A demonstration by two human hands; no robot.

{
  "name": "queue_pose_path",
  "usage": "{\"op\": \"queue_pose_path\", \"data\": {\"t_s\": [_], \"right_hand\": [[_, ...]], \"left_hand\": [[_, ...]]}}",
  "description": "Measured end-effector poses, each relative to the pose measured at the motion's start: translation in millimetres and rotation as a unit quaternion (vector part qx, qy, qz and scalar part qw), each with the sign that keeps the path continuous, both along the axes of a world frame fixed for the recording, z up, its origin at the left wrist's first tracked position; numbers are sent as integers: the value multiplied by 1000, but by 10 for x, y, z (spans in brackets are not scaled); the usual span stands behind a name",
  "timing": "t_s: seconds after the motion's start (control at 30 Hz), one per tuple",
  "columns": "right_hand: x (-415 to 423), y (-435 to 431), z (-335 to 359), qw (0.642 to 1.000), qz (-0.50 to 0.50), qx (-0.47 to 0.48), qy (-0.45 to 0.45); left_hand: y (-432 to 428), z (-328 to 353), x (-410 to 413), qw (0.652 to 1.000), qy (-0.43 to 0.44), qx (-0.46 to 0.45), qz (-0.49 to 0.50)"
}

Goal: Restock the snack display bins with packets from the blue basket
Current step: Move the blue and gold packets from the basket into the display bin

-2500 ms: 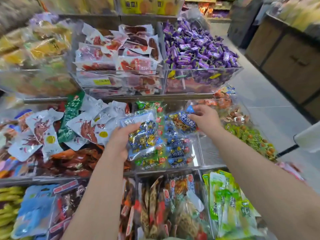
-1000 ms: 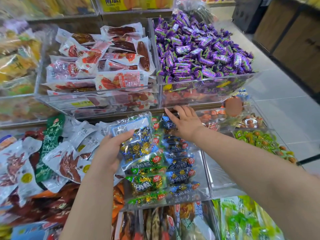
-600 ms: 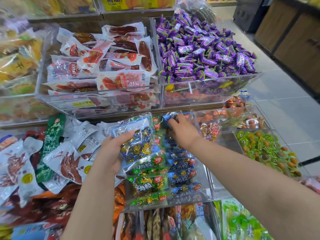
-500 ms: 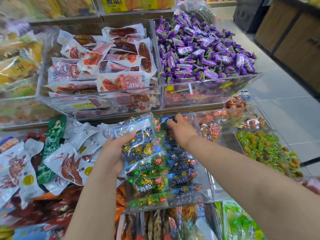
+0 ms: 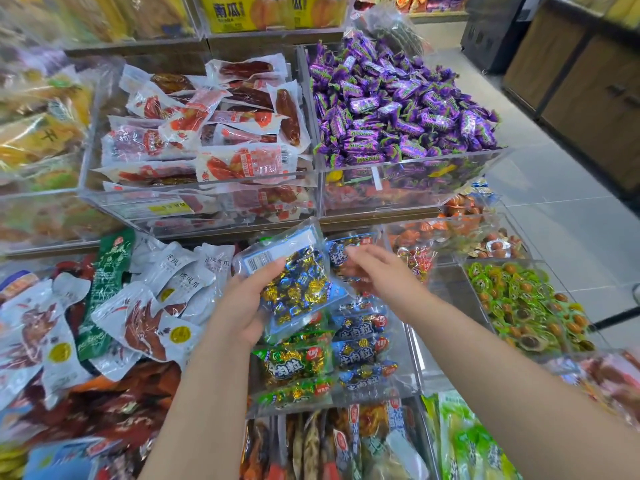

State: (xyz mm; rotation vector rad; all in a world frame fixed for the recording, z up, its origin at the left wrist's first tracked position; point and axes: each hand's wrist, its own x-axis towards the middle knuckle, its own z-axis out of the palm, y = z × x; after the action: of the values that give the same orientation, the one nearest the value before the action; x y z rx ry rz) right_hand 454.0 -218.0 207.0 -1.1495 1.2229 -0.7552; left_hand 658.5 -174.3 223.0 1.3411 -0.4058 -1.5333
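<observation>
My left hand [image 5: 242, 306] grips a clear packet of blue and gold wrapped sweets [image 5: 298, 282], barcode side up, above a clear bin [image 5: 414, 355]. The bin holds a row of green packets [image 5: 294, 365] on the left and a row of blue packets [image 5: 360, 351] on the right. My right hand [image 5: 381, 271] hovers over the back of the blue row, just right of the held packet. Its fingers are loosely bent and hold nothing. The blue basket is out of view.
On the shelf above stand bins of purple sweets [image 5: 398, 105] and red sausage packets [image 5: 214, 140]. White chicken-feet packets [image 5: 149, 306] lie to the left. A bin of green-wrapped snacks [image 5: 526, 306] sits to the right, beside the tiled aisle floor [image 5: 571, 220].
My right hand has drawn back from the packets at the back of the bin and now sits beside the held packet. My left hand has kept hold of its packet, almost unmoved.
</observation>
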Motion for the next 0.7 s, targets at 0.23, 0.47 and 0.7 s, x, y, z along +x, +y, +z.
{"op": "queue_pose_path", "data": {"t_s": [0.23, 0.47, 0.7], "right_hand": [[3, 262, 55, 989, 41, -99, 105], [-92, 360, 226, 987, 84, -61, 125], [-332, 379, 398, 863, -18, -497, 85]], "left_hand": [[35, 45, -196, 987, -157, -20, 20], [127, 144, -282, 990, -138, -19, 4], [141, 149, -101, 998, 12, 51, 32]]}}
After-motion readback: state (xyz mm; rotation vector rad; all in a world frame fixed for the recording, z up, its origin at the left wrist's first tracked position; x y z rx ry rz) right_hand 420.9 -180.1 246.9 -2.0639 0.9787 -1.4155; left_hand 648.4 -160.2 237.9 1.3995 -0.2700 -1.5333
